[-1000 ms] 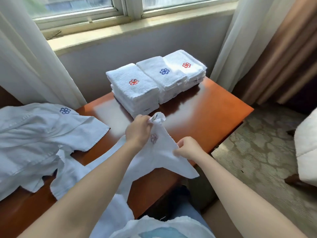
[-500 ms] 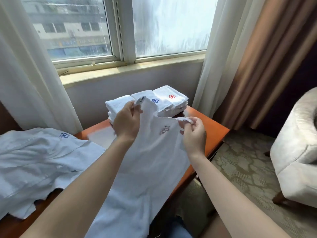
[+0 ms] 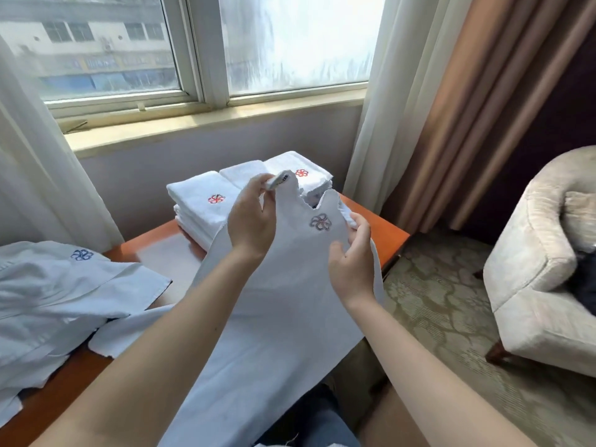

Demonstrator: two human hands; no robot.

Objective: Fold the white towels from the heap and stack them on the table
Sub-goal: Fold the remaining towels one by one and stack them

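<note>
Towel (image 3: 274, 317) is up in the air between your two hands, hanging down over the near edge of the table (image 3: 383, 227) and into your lap. Your left hand (image 3: 251, 221) has its fingers curled, pinching the top corner with the little label (image 3: 279, 182). Your right hand (image 3: 350, 262) pinches the other top corner between thumb and fingertips, and the top edge sags a bit between the two. A stitched flower logo (image 3: 321, 222) faces you just below that edge.

The table is glossy orange-brown wood and sits right against the wall under the window sill (image 3: 209, 124). At its far end there are three folded stacks (image 3: 206, 201) side by side, touching each other (the middle one is mostly hidden behind your left hand; the outer two show red flowers on top). The heap (image 3: 48, 301) of unfolded white towels takes up the left end, with a blue flower (image 3: 82, 254) showing on top.

Room-wise: a window (image 3: 290, 43) with a building outside, white sheer curtains (image 3: 377, 124) on both sides, and a heavy brown curtain (image 3: 483, 108) further right. A pale armchair (image 3: 532, 269) stands on the patterned carpet (image 3: 435, 301), well apart from the table, with something dark on its seat (can't tell what).
</note>
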